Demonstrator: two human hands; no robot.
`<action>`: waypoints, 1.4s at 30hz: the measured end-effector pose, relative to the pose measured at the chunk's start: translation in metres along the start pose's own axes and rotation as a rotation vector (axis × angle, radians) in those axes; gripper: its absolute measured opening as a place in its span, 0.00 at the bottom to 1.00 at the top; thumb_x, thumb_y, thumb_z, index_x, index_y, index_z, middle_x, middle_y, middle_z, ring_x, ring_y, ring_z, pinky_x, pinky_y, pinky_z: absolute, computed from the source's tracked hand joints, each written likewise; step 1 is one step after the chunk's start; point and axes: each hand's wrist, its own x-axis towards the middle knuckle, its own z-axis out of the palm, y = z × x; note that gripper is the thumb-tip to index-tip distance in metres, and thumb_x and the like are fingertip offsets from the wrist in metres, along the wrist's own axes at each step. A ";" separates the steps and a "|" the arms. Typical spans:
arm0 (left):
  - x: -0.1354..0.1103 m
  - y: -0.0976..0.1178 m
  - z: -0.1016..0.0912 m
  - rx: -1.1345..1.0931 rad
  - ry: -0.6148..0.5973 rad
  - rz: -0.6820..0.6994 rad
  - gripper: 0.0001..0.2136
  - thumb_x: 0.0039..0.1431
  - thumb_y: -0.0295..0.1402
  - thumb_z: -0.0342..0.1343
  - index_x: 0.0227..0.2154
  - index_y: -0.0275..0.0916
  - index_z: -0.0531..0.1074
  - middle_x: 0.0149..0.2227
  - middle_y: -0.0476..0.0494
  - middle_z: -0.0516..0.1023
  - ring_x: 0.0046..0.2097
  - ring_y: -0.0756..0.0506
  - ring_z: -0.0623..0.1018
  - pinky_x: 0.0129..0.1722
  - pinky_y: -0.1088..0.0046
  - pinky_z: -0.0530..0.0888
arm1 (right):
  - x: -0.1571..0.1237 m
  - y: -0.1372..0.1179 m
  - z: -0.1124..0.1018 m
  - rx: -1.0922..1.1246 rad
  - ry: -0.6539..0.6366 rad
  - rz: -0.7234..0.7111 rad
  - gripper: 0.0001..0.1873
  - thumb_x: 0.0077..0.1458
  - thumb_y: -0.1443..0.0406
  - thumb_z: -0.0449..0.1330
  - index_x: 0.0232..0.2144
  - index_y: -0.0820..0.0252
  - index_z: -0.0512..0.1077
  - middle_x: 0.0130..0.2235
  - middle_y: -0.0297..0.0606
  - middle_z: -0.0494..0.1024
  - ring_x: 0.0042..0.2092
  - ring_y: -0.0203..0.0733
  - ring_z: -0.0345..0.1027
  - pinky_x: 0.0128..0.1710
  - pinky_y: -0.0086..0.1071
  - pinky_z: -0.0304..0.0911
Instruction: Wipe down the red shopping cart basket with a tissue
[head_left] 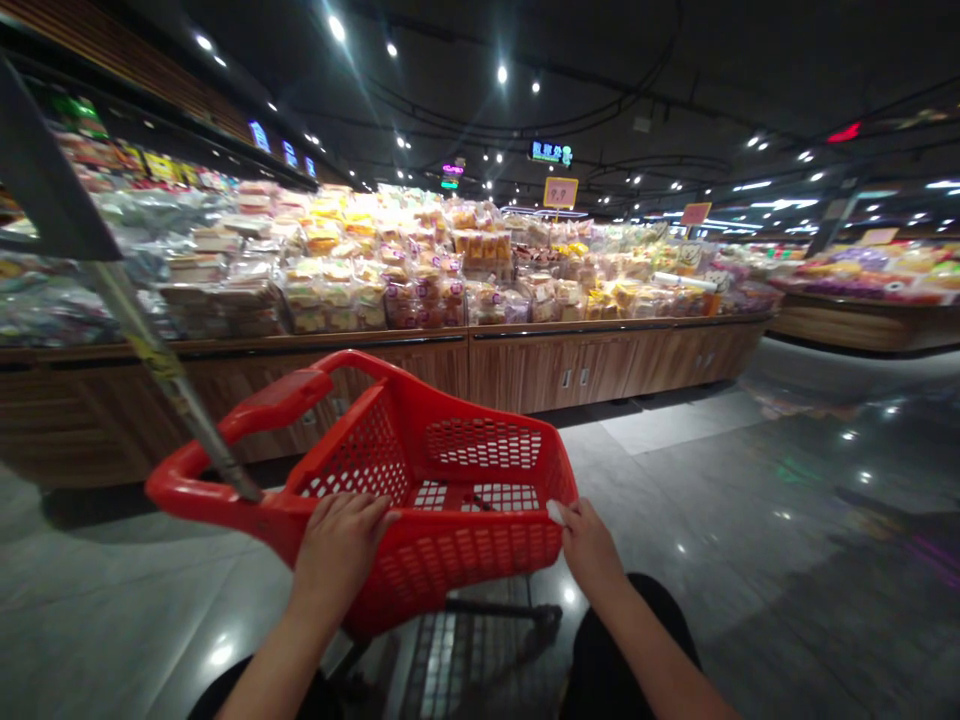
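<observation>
A red plastic shopping cart stands sideways in front of me, its basket walls full of holes. My left hand is closed over the near rim, close to the handle end, fingers curled to the inside. At the front corner of the basket, my right hand pinches a small white piece, like a tissue or wipe, against the rim. The basket holds only a small dark item or fitting on its floor, too small to name. A metal pole with a yellow label rises from the cart's handle.
Beyond the cart runs a wooden display counter heaped with bagged baked goods. A price sign stands above them. Another display stand is at the far right. Shiny grey floor tiles stretch to the right.
</observation>
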 end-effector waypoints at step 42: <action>-0.020 0.127 0.051 -0.420 -0.002 0.071 0.02 0.55 0.33 0.56 0.29 0.43 0.71 0.31 0.49 0.76 0.37 0.45 0.72 0.47 0.61 0.62 | -0.035 -0.006 0.039 0.377 0.060 -0.370 0.29 0.53 0.78 0.47 0.53 0.50 0.67 0.37 0.37 0.66 0.37 0.37 0.65 0.39 0.28 0.66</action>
